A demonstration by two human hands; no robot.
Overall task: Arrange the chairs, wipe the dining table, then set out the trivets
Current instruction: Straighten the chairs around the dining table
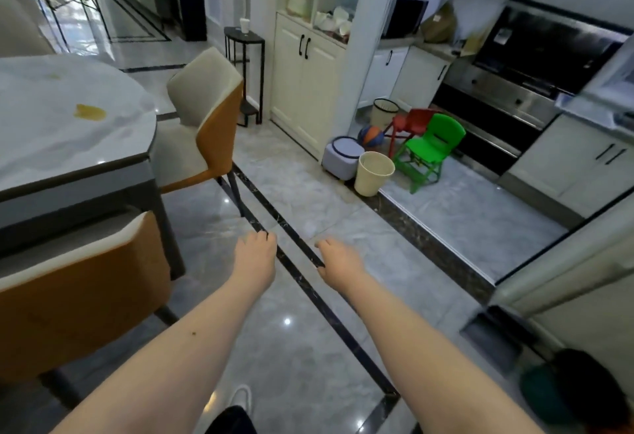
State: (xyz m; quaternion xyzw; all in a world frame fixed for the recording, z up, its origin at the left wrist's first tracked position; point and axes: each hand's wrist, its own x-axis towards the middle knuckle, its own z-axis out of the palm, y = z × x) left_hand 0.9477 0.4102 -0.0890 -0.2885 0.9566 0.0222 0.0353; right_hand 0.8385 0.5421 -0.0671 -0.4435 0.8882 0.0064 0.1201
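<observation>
The white marble dining table [41, 145] fills the left side, with a yellow smear [90, 112] on its top. An orange-backed chair with a cream seat [206, 114] stands at the table's right end, angled outward. A second orange chair [79, 293] sits at the near edge, tucked toward the table. My left hand [255, 258] and my right hand [338, 262] reach forward over the floor, fingers loosely bent downward, holding nothing and touching no chair. No trivets or cloth are in sight.
A cream cabinet [305, 80] and a black side table [245, 56] stand behind the far chair. A cream bin [372, 172], a grey stool [343, 157], a green child chair [429, 152] and a red one [413, 123] crowd the kitchen doorway. A raised sill [429, 238] crosses the floor there.
</observation>
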